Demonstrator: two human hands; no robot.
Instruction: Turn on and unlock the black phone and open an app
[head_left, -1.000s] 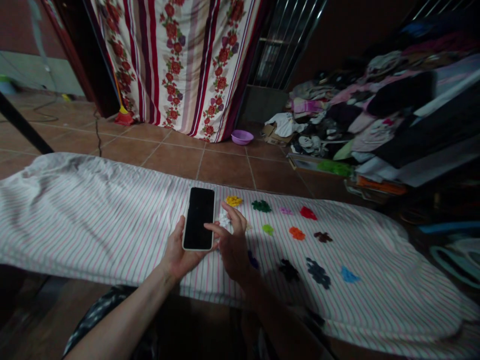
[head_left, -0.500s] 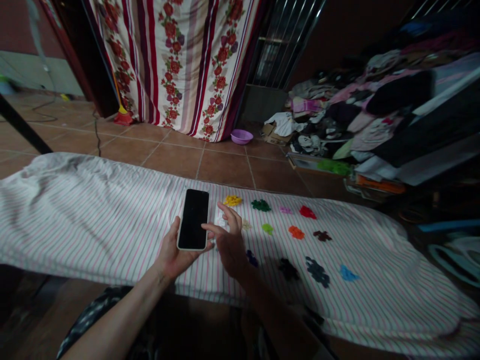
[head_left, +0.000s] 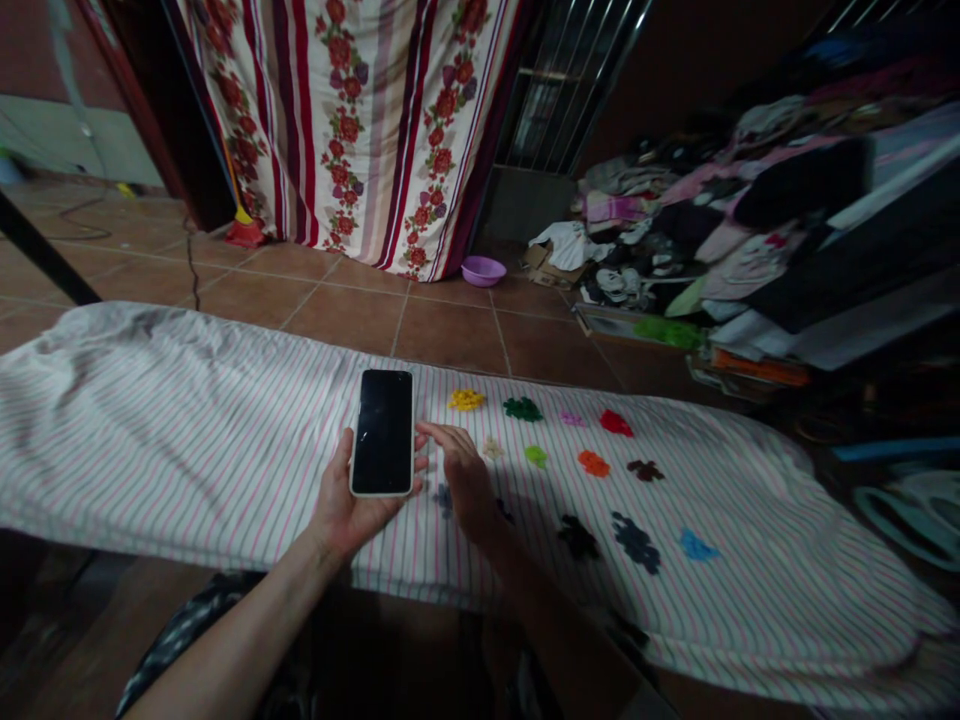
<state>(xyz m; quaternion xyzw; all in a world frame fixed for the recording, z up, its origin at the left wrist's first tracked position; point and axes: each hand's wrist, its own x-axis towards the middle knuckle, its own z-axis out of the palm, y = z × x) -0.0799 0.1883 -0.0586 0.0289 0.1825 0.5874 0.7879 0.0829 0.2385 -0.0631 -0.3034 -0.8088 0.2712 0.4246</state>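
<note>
Centrally, a phone (head_left: 383, 432) is clasped screen-up for viewing by the left hand (head_left: 346, 505); the right hand (head_left: 463, 478), fingers loosely spread, rests beside it.

One head-worn view — looking forward and down, close over the striped cloth (head_left: 187, 440), tiled floor (head_left: 450, 335) beyond.

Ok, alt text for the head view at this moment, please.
The left hand holds a dark-screened phone over a striped cloth, while the right hand rests beside it among small coloured piles, including a yellow pile and a green pile. Behind hang a floral curtain and heaped clothes.
</note>
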